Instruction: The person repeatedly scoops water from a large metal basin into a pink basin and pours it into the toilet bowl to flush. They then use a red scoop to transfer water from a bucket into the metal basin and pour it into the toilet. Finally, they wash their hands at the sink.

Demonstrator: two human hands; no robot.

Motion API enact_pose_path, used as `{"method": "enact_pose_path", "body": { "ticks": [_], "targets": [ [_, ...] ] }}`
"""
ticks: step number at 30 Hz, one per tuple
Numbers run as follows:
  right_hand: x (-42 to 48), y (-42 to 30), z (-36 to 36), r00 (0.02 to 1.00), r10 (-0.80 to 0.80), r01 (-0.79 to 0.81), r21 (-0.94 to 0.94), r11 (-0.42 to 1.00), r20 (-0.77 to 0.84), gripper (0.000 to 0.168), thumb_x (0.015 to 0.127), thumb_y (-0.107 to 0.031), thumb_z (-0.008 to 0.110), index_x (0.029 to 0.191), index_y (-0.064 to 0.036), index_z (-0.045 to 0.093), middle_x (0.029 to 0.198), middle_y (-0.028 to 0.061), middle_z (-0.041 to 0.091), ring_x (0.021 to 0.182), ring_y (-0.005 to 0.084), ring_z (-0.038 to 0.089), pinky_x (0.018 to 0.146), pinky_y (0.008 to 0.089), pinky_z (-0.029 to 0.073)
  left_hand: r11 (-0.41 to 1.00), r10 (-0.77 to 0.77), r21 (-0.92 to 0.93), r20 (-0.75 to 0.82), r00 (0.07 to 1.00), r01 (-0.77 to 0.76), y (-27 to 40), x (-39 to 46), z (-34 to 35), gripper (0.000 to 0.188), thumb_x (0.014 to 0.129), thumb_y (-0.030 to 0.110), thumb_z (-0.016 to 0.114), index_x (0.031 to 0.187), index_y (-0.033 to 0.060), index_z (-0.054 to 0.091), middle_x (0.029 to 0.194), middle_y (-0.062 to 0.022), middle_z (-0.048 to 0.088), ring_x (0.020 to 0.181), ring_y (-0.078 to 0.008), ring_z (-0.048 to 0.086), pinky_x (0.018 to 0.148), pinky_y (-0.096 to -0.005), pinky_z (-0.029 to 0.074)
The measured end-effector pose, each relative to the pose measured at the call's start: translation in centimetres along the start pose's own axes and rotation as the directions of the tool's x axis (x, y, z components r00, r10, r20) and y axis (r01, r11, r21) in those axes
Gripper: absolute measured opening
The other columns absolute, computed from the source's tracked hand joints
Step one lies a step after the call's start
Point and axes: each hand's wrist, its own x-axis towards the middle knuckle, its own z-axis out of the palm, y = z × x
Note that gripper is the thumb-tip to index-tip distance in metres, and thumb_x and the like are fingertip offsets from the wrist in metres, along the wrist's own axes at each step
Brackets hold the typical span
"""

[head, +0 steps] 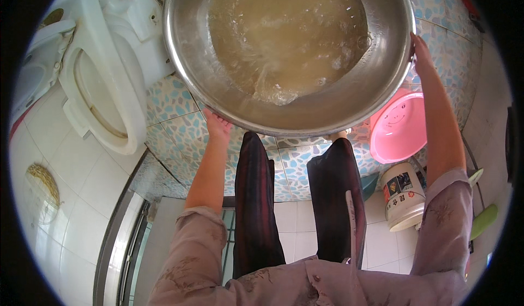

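Note:
A large, round stainless steel basin (389, 76) fills the upper middle of the view. Murky brownish water (286, 40) swirls inside it, with bubbles and a ripple towards my side. My left hand (218, 123) holds the basin from beneath its lower left rim, and its fingertips are partly hidden under the metal. On the right side, my right hand (421, 52) grips the rim with the fingers at the edge. The basin's underside is out of sight, so I cannot tell whether it touches the floor.
A white ceramic toilet (131, 97) with its seat (69, 97) raised stands left of the basin. To the right are a pink plastic basin (399, 130) and a white bucket (403, 212) bearing writing. Patterned tiles (176, 130) cover the floor beneath, and my legs (258, 207) are below the steel basin.

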Motion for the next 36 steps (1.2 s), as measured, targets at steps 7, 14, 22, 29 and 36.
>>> {"method": "enact_pose_path", "body": {
  "ticks": [7,14,22,29,36],
  "targets": [
    [6.0,-1.5,1.4,0.992,-0.016,-0.005,0.173,0.985,0.124,0.055,0.071,-0.044,0.056,0.104,-0.001,0.046,0.093,0.0092,0.054,0.081,0.0143,0.053,0.066,0.0262,0.045,0.901,0.430,-0.118,0.121,0.895,-0.417,9.1,4.4,3.5,0.052,0.082,0.044,0.034,0.115,0.0023,0.037,0.114,-0.0096,0.041,0.102,-0.0224,0.041,0.087,-0.0318,0.033],
    [3.6,-2.4,2.1,0.995,0.028,-0.040,0.131,0.991,0.093,0.066,0.068,-0.047,0.057,0.111,0.002,0.042,0.105,0.0142,0.049,0.090,0.0231,0.051,0.078,0.0298,0.041,0.911,0.372,-0.176,-0.044,0.927,-0.374,6.2,2.6,2.3,0.050,0.082,0.041,0.037,0.115,0.0025,0.036,0.115,-0.0100,0.041,0.100,-0.0242,0.043,0.085,-0.0336,0.034],
    [-2.1,-8.9,-3.8,0.999,0.040,-0.040,-0.020,0.999,0.018,0.070,0.064,-0.051,0.058,0.112,-0.002,0.044,0.105,0.0141,0.050,0.097,0.0200,0.047,0.085,0.0279,0.033,0.934,0.169,-0.306,-0.076,0.983,-0.184,-0.1,-7.9,-0.2,0.045,0.085,0.037,0.032,0.114,0.0043,0.037,0.113,-0.0111,0.042,0.101,-0.0241,0.044,0.085,-0.0353,0.036],
    [-13.2,-15.7,-9.6,0.994,-0.009,-0.008,-0.152,0.988,-0.113,0.074,0.061,-0.054,0.059,0.112,-0.002,0.044,0.105,0.0137,0.050,0.097,0.0220,0.047,0.085,0.0290,0.034,0.898,-0.013,-0.439,-0.089,0.996,-0.027,-3.1,-18.0,-1.7,0.044,0.085,0.037,0.031,0.110,0.0030,0.040,0.108,-0.0104,0.046,0.098,-0.0234,0.046,0.083,-0.0354,0.038],
    [-19.8,-24.5,-11.2,0.996,-0.073,0.064,-0.151,0.986,-0.054,0.069,0.061,-0.051,0.061,0.101,0.004,0.051,0.094,0.0104,0.055,0.082,0.0176,0.053,0.075,0.0256,0.039,0.838,0.004,-0.546,-0.005,1.000,-0.006,-2.9,-27.4,-6.0,0.044,0.084,0.039,0.030,0.113,0.0067,0.040,0.110,-0.0088,0.045,0.101,-0.0245,0.043,0.087,-0.0368,0.033]
  ]
}}
